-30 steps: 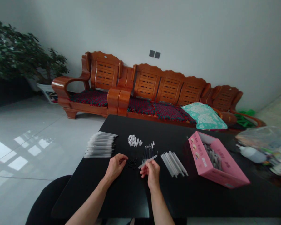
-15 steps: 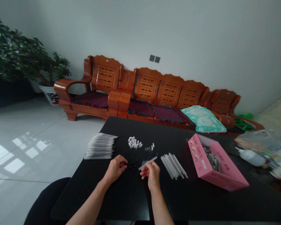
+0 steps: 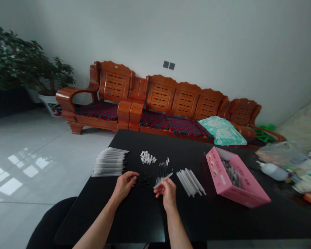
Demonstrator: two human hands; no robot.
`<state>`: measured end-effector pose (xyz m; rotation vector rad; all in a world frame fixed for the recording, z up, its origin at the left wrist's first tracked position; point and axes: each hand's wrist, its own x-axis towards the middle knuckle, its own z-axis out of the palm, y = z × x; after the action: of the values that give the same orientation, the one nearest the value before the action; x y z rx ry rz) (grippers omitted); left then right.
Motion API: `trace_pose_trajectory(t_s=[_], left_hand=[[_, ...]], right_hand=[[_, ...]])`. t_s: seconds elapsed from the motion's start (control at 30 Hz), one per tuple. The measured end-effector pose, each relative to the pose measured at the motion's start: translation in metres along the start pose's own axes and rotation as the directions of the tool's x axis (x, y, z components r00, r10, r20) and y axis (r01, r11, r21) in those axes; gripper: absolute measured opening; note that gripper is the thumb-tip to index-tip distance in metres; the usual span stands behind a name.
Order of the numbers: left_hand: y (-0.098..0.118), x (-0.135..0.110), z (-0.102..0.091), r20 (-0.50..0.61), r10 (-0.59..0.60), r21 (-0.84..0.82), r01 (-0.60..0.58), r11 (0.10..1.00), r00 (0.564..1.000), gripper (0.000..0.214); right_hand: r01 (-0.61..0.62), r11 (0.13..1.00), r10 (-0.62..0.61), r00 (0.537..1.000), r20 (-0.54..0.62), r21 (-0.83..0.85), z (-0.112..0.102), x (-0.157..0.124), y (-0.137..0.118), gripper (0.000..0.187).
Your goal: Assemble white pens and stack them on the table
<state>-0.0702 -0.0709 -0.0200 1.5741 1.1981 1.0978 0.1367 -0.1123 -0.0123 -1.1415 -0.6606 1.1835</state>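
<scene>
My right hand (image 3: 168, 192) pinches a whitish pen barrel (image 3: 163, 181), tilted up to the right. Just beyond it lie thin dark-tipped refills (image 3: 162, 170) in a row. My left hand (image 3: 125, 183) rests over the table with its index finger stretched out and nothing visible in it. Right beside those fingers is a small pile of black pieces (image 3: 145, 181). White caps (image 3: 147, 157) sit in a cluster farther back. At the left, pens (image 3: 110, 162) with whitish barrels are laid side by side. Several loose whitish barrels (image 3: 190, 182) lie right of my right hand.
A pink open box (image 3: 243, 193) with greyish contents stands on the black table (image 3: 134, 221) at the right. Past it are a white bottle (image 3: 273, 171) and plastic bags (image 3: 282, 152). A wooden sofa (image 3: 160, 93) runs behind the table.
My left hand has drawn slightly left, off the black pieces, and its fingers have straightened. My right hand keeps the barrel in nearly the same place. The view has shifted slightly.
</scene>
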Motion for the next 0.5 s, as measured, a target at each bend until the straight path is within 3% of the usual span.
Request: trace_pose_trajectory(t_s=[0.13,0.3,0.4,0.5], left_hand=[[0.0,0.006,0.007,-0.04,0.049,0.196,-0.04,0.98,0.998,0.022],[0.007,0.022,0.021,-0.02,0.134,0.45,-0.111,0.886,0.991,0.022],[0.013,0.029,0.026,-0.004,0.137,0.532,-0.114,0.839,0.991,0.022],[0.021,0.029,0.031,-0.015,0.212,0.538,-0.171,0.825,0.977,0.022]], right_hand=[[0.002,1.0,-0.002,1.0,0.011,0.016,-0.002,0.0,0.0,0.022],[0.021,0.999,-0.022,0.999,0.032,0.047,-0.003,-0.001,0.0,0.023],[0.041,0.996,-0.046,0.997,0.062,0.084,-0.005,-0.004,-0.002,0.02],[0.065,0.985,-0.077,0.995,0.07,0.161,-0.013,-0.007,-0.005,0.018]])
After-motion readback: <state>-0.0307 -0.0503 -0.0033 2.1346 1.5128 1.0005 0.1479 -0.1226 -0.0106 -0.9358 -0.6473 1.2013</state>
